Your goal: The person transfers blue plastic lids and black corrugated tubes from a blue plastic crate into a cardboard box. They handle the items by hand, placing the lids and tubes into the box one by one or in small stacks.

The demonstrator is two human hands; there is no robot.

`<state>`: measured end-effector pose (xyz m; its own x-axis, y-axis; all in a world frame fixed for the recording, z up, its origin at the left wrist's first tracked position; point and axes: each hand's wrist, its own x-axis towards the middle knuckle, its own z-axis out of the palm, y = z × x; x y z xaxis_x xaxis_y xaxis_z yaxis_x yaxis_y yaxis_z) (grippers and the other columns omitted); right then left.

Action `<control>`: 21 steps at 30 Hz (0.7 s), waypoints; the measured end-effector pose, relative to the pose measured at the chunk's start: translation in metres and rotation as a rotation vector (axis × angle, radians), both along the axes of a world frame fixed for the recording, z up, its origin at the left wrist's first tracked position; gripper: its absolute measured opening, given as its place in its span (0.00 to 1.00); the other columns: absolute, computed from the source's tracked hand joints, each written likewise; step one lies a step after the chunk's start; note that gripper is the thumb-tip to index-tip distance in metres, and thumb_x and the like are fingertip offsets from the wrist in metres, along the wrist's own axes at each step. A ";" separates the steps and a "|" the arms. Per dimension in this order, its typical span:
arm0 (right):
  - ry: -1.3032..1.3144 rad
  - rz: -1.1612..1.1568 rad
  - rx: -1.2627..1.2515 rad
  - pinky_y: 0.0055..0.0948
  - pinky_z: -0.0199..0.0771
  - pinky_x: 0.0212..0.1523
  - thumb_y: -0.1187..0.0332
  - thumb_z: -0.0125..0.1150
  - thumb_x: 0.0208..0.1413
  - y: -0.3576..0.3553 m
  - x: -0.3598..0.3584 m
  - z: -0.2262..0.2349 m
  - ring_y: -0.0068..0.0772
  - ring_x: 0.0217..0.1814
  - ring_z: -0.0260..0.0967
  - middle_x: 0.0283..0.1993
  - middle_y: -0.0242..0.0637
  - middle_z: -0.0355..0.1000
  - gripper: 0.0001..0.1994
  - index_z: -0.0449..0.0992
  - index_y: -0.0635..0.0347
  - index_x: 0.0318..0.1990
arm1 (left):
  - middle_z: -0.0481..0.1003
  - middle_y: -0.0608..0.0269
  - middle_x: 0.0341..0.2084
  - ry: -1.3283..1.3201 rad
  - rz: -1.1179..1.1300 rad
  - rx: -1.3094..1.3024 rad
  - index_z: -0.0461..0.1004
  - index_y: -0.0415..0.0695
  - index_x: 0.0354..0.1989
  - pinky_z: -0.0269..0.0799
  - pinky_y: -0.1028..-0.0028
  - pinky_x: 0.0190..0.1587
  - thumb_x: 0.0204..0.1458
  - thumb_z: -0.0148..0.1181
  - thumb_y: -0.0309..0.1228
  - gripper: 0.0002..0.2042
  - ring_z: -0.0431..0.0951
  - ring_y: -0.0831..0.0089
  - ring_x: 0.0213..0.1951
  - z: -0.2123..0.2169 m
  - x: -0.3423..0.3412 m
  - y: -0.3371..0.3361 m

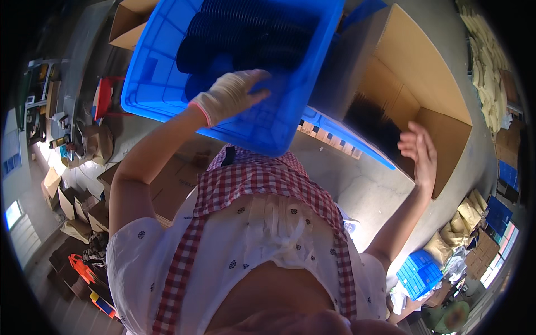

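My left hand [230,96], in a pale glove with a red cuff, reaches over a large blue plastic crate [144,89]. Its thumb and fingers are apart and nothing is in them. Rows of stacked, ribbed black round pieces [237,36] lie in the crate's far part, beyond that hand. To the right stands an open cardboard box [430,70] with a dark mass of thin-edged black pieces [374,120] inside, too blurred to name. My bare right hand [419,153] is raised at the box's near side, its fingers spread and holding nothing.
Under the crate and box shows a wooden pallet edge [329,139] beside a blue strip [352,139]. Cardboard boxes [86,206] stand at left. A blue crate [420,273] and tan sacks [466,220] lie at lower right, with stacked pale sacks [484,67] at far right.
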<state>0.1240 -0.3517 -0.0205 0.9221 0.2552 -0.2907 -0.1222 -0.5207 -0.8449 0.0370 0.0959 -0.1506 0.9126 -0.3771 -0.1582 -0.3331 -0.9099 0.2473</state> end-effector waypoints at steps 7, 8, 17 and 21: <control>-0.014 0.650 0.014 0.29 0.78 0.40 0.56 0.59 0.57 0.329 0.058 -0.105 0.36 0.40 0.77 0.44 0.45 0.75 0.24 0.67 0.57 0.58 | 0.74 0.44 0.44 0.617 0.502 0.097 0.60 0.39 0.57 0.70 0.60 0.51 0.56 0.53 0.44 0.26 0.74 0.50 0.49 -0.048 0.013 0.117; 0.049 0.629 -0.066 0.30 0.79 0.37 0.54 0.62 0.53 0.355 0.060 -0.139 0.36 0.35 0.77 0.42 0.46 0.76 0.26 0.69 0.59 0.56 | 0.75 0.44 0.42 0.688 0.563 0.134 0.61 0.37 0.56 0.70 0.59 0.50 0.56 0.54 0.44 0.26 0.74 0.50 0.48 -0.055 0.019 0.127; 0.519 0.442 0.100 0.30 0.78 0.40 0.60 0.66 0.50 0.476 0.016 -0.296 0.34 0.42 0.74 0.45 0.45 0.72 0.35 0.59 0.59 0.64 | 0.63 0.40 0.57 0.389 1.158 -0.052 0.51 0.38 0.63 0.66 0.58 0.57 0.50 0.59 0.48 0.38 0.67 0.47 0.57 -0.131 0.043 0.206; 0.504 0.228 0.156 0.33 0.73 0.49 0.60 0.64 0.51 0.524 0.014 -0.314 0.39 0.51 0.71 0.53 0.48 0.69 0.36 0.56 0.58 0.65 | 0.62 0.43 0.58 0.371 1.323 -0.223 0.51 0.40 0.64 0.65 0.56 0.57 0.51 0.57 0.46 0.37 0.66 0.47 0.58 -0.160 0.044 0.218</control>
